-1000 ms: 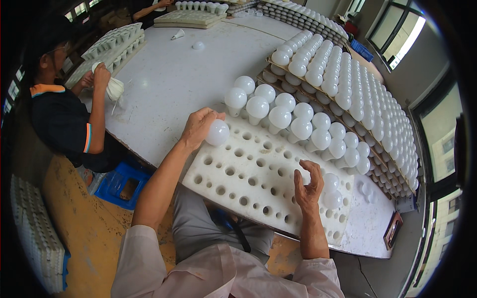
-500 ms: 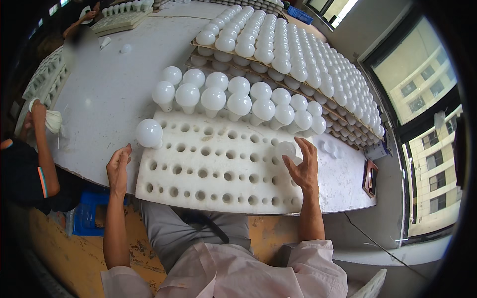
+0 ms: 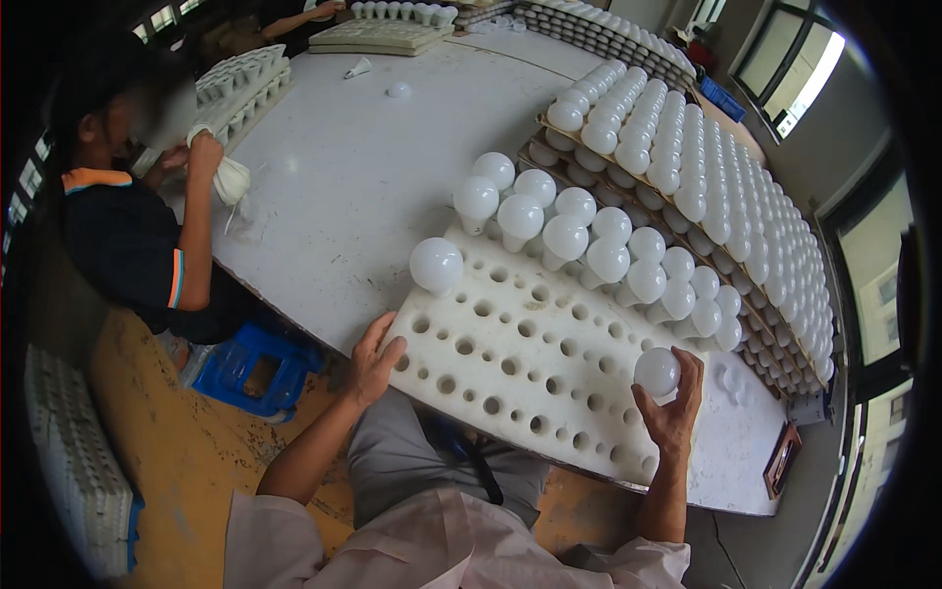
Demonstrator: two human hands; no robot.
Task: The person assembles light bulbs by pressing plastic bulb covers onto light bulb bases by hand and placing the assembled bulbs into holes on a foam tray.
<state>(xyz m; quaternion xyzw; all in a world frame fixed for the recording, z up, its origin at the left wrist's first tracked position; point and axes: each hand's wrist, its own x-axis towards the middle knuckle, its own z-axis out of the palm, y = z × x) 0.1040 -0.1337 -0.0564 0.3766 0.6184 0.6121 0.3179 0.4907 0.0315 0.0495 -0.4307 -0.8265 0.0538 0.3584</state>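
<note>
The right hand (image 3: 673,418) wraps thumb and fingers around a white, round-headed bulb (image 3: 656,372), which lies at the palm's eleven o'clock, by the three o'clock end of a white rectangular foam board (image 3: 522,396) with holes. The left hand (image 3: 370,367), thumb and fingers parted, is at the board's nine o'clock.

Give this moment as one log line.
left hand: at near-left corner of tray; right hand: around bulb; another bulb: on tray's left side
</note>
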